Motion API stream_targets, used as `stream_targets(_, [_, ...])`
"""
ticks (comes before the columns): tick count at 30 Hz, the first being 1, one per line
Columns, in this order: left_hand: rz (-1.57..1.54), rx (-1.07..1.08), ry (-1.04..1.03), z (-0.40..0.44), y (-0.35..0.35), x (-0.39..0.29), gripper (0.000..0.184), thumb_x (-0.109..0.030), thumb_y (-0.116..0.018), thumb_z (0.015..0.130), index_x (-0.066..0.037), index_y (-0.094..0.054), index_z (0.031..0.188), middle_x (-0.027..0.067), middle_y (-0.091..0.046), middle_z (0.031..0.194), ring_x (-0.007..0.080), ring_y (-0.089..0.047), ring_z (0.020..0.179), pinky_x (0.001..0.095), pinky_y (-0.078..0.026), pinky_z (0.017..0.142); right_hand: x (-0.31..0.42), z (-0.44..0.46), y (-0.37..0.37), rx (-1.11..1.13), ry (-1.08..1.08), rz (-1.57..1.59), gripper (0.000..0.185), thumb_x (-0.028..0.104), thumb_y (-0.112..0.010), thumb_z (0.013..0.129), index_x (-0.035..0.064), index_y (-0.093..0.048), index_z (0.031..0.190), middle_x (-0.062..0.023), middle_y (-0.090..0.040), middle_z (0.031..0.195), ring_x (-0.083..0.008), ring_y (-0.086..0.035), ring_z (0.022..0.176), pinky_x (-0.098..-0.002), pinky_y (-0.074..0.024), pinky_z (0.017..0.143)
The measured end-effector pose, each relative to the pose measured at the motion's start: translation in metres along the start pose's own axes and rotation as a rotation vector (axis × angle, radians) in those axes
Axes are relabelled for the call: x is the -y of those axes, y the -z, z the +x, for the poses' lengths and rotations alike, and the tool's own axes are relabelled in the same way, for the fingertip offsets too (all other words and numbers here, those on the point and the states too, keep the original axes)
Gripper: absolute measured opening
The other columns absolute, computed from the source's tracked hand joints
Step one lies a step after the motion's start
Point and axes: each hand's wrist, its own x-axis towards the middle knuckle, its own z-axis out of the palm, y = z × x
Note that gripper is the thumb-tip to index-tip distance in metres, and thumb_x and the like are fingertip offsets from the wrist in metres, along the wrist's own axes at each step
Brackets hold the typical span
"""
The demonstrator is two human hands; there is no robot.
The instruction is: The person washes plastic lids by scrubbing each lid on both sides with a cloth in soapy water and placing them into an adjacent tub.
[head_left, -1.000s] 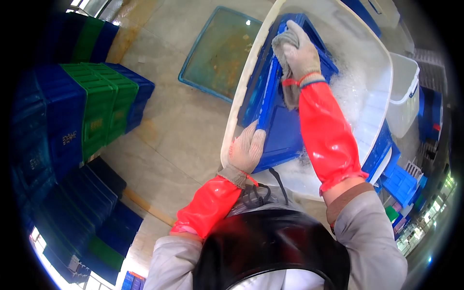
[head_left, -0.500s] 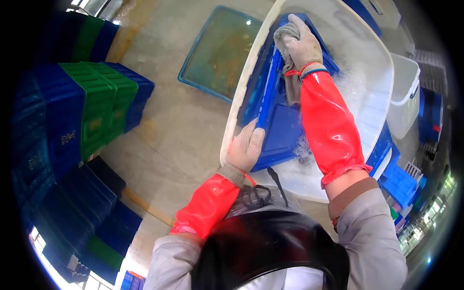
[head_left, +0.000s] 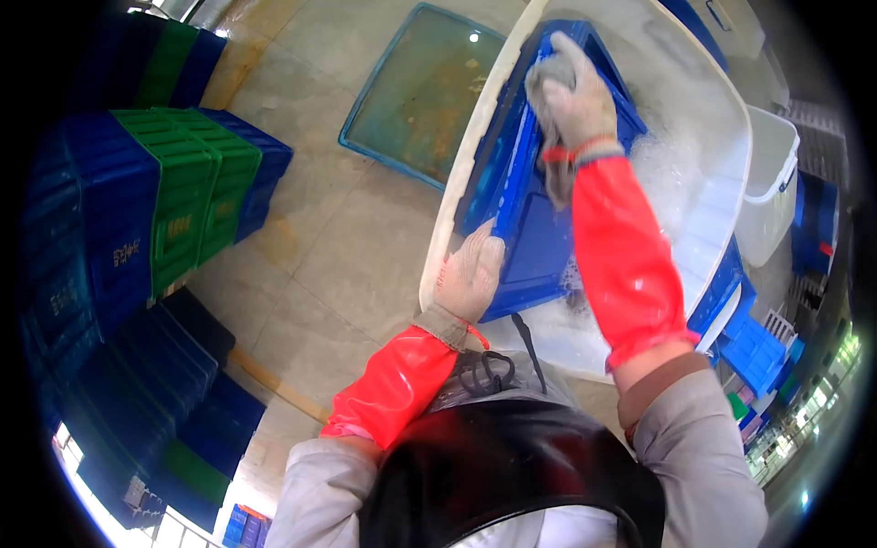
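A blue plastic crate [head_left: 539,251] lies tilted inside a large white tub [head_left: 726,196] of sudsy water. My gloved left hand [head_left: 468,272] is closed over the crate's near rim corner, at the tub's left side. At the crate's far end, my gloved right hand [head_left: 581,102] grips a grey cloth [head_left: 551,87] against the rim. The cloth's lower end hangs down into the crate. Red sleeve covers reach over both my forearms.
Stacked green crates [head_left: 187,196] and blue crates [head_left: 110,228] stand on the left. A shallow blue-rimmed tray of murky water [head_left: 411,100] lies on the floor beyond the tub. To the right are a white bin [head_left: 767,187] and more blue crates [head_left: 754,352].
My right hand and the cloth have shifted slightly along the crate's far end. My left hand keeps its hold on the near corner. The whole view has moved a little.
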Motion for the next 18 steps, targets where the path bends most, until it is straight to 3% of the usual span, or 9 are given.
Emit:
stream_targets(4, [-0.006,0.038,0.068,0.000,0.004,-0.005,0.049,-0.033,-0.051,0.108,0.003,-0.057,0.140,0.0207,-0.065,0.130,0.0285,-0.061,0.124,0.0367,-0.045,0.107,-0.012,0.032,0.007,0.007,-0.123,-0.148,0.058,0.020,-0.067,0.086,0.0118,-0.057,0.142,-0.0188,-0.065,0.134,-0.0342,-0.062,0.125,-0.0374,-0.0478,0.107])
stream_targets(7, [-0.070,0.075,0.077,0.001,0.005,-0.001,0.048,-0.034,-0.050,0.108,0.002,-0.057,0.140,0.0200,-0.065,0.131,0.0283,-0.061,0.126,0.0362,-0.044,0.108,-0.023,0.000,0.019,-0.055,-0.113,0.015,0.054,0.020,-0.063,0.087,0.0078,-0.059,0.140,-0.0198,-0.065,0.134,-0.0344,-0.062,0.125,-0.0382,-0.0468,0.108])
stream_targets(9, [-0.080,0.051,0.029,0.002,0.003,0.008,0.047,-0.033,-0.051,0.108,0.001,-0.057,0.140,0.0192,-0.065,0.132,0.0285,-0.060,0.127,0.0356,-0.043,0.109,-0.030,-0.041,0.033,-0.014,-0.245,0.469,0.051,0.020,-0.059,0.088,0.0029,-0.061,0.136,-0.0233,-0.066,0.131,-0.0358,-0.063,0.123,-0.0392,-0.0468,0.108])
stream_targets(11, [-0.090,0.065,0.056,0.003,0.005,0.002,0.047,-0.032,-0.051,0.108,0.001,-0.057,0.140,0.0190,-0.065,0.132,0.0284,-0.060,0.127,0.0354,-0.043,0.109,-0.003,-0.084,0.050,0.110,-0.261,0.191,0.052,0.019,-0.059,0.086,0.0007,-0.061,0.135,-0.0263,-0.066,0.129,-0.0366,-0.064,0.122,-0.0401,-0.0474,0.107])
stream_targets(13, [-0.100,0.089,0.097,0.002,0.008,-0.003,0.047,-0.031,-0.052,0.108,0.002,-0.057,0.140,0.0189,-0.065,0.133,0.0284,-0.060,0.128,0.0352,-0.042,0.110,0.009,-0.121,0.053,0.300,-0.079,-0.120,0.055,0.020,-0.063,0.085,0.0016,-0.059,0.137,-0.0269,-0.066,0.128,-0.0368,-0.064,0.121,-0.0409,-0.0479,0.106])
stream_targets(15, [-0.142,0.090,0.082,0.003,0.007,-0.004,0.046,-0.030,-0.054,0.107,0.002,-0.058,0.139,0.0192,-0.064,0.133,0.0284,-0.060,0.127,0.0350,-0.042,0.110,0.052,-0.126,0.061,0.635,-0.296,-0.367,0.060,0.024,-0.069,0.084,0.0024,-0.058,0.139,-0.0273,-0.063,0.132,-0.0381,-0.062,0.124,-0.0414,-0.0477,0.106])
stream_targets(17, [-0.136,0.098,0.078,0.003,0.006,-0.003,0.046,-0.029,-0.054,0.106,0.002,-0.058,0.139,0.0194,-0.064,0.134,0.0284,-0.060,0.127,0.0351,-0.042,0.110,0.043,-0.140,0.055,0.552,-0.236,-0.370,0.061,0.025,-0.073,0.086,0.0010,-0.057,0.140,-0.0239,-0.067,0.125,-0.0336,-0.065,0.119,-0.0414,-0.0508,0.101])
stream_targets(18, [-0.124,0.108,0.063,0.003,0.007,-0.003,0.046,-0.029,-0.054,0.106,0.002,-0.058,0.139,0.0196,-0.064,0.134,0.0284,-0.060,0.127,0.0351,-0.043,0.110,0.038,-0.141,0.051,0.334,-0.215,-0.130,0.060,0.024,-0.073,0.088,0.0002,-0.056,0.141,-0.0207,-0.069,0.121,-0.0300,-0.066,0.116,-0.0400,-0.0517,0.097])
